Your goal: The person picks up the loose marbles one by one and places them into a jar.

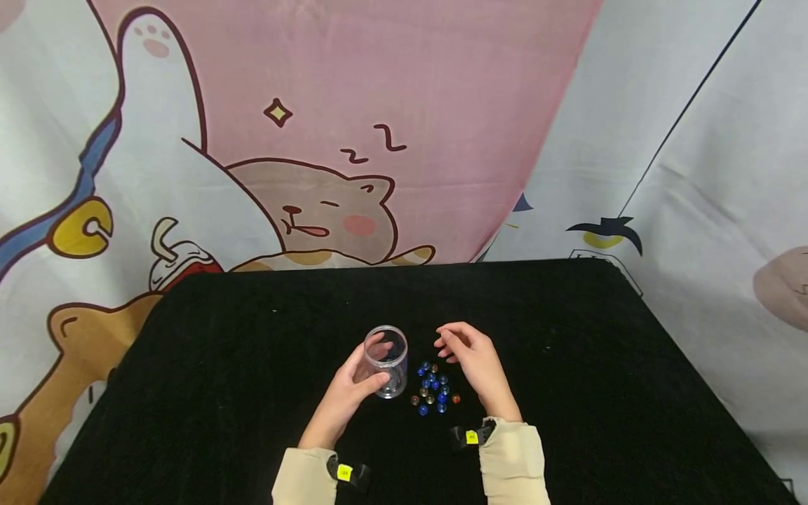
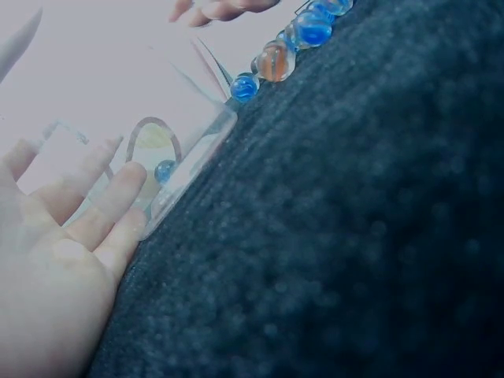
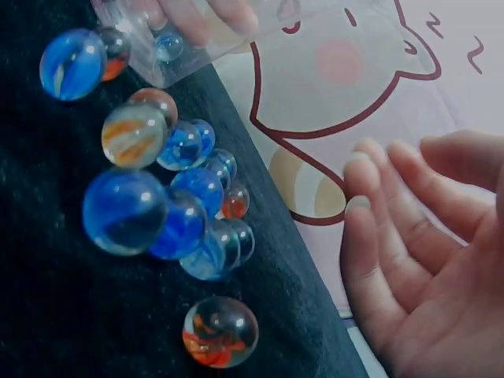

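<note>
My left hand holds a clear, lidless plastic jar, thumb on the near side and fingers round the back. The jar stands upright on the black cloth. Through its wall a blue-tinted marble shows near the bottom in the left wrist view. Just right of the jar lie loose glass marbles, mostly blue, some with orange swirls. Above and to the right of them is my right hand, its fingers loosely bent and nothing visible between them. The right wrist view shows these fingers apart from the marbles.
Black cloth covers the table. Behind it hangs a pink and white curtain with cartoon animals. One orange-red marble lies at the right side of the group, nearest the right wrist.
</note>
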`<state>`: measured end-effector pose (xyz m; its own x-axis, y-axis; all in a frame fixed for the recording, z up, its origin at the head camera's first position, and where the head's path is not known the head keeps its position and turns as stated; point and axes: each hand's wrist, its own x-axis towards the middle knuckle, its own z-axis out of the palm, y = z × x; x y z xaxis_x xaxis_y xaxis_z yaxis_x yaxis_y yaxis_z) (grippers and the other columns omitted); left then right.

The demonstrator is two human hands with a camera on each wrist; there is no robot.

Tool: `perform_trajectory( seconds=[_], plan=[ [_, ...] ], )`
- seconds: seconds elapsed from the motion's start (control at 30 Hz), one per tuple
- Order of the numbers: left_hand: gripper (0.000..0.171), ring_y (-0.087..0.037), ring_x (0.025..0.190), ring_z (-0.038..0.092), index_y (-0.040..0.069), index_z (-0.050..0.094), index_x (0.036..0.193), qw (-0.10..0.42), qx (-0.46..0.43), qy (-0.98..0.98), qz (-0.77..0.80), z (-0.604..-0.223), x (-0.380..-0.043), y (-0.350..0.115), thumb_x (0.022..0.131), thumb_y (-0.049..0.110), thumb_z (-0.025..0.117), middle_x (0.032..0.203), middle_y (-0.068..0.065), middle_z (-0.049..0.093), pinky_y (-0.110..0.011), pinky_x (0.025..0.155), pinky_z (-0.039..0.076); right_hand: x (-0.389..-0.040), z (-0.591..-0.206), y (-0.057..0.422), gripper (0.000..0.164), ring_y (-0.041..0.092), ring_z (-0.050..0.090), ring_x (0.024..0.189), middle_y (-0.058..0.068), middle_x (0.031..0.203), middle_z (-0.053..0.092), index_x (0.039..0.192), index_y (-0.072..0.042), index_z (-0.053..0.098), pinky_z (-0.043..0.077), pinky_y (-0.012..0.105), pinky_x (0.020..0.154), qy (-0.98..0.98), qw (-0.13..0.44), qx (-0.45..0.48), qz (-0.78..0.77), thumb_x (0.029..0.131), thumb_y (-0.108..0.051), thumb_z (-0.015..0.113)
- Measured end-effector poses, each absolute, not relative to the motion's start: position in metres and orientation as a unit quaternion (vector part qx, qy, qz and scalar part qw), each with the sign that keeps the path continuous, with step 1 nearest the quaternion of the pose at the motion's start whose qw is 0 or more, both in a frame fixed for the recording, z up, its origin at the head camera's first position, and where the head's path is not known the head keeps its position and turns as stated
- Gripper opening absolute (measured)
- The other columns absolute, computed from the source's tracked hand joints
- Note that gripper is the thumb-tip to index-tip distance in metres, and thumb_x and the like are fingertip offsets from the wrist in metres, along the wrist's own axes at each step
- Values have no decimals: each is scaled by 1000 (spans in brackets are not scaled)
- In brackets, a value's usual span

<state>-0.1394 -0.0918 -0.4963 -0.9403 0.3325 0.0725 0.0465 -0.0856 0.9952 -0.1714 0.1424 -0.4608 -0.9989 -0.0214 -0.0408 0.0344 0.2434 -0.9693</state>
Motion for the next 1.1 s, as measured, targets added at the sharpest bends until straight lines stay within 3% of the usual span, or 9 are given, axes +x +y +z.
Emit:
perform_trajectory(
  seconds=[0.27, 0.5, 0.73, 1.1],
  plan=[
    [52, -28, 126, 33, 25, 34, 135, 106, 139, 663, 728, -478, -134, -91, 88, 13, 55, 136, -10, 39, -51, 98, 29, -172, -466, 146, 26, 22, 53, 63, 7, 79, 60, 102, -13, 62, 41, 29, 49, 807, 107, 18, -580, 88, -33, 53],
    [57, -23, 126, 34, 18, 31, 137, 102, 141, 664, 727, -493, -139, -91, 87, 18, 57, 135, -6, 40, -51, 98, 29, -170, -469, 147, 27, 21, 50, 58, 7, 75, 58, 102, -15, 62, 42, 30, 53, 817, 146, 16, -557, 86, -35, 55],
    [58, -20, 126, 34, 21, 30, 138, 106, 138, 658, 732, -499, -140, -92, 86, 22, 58, 135, -2, 40, -50, 99, 28, -168, -470, 146, 23, 22, 50, 57, 7, 74, 56, 99, -14, 62, 42, 30, 54, 826, 161, 14, -540, 87, -32, 55],
    [52, -28, 127, 31, 23, 33, 136, 108, 141, 664, 726, -478, -133, -91, 89, 15, 54, 137, -12, 37, -52, 99, 27, -167, -471, 144, 23, 20, 52, 58, 8, 74, 57, 97, -11, 62, 44, 31, 53, 836, 166, 19, -523, 88, -30, 54]
  ],
)
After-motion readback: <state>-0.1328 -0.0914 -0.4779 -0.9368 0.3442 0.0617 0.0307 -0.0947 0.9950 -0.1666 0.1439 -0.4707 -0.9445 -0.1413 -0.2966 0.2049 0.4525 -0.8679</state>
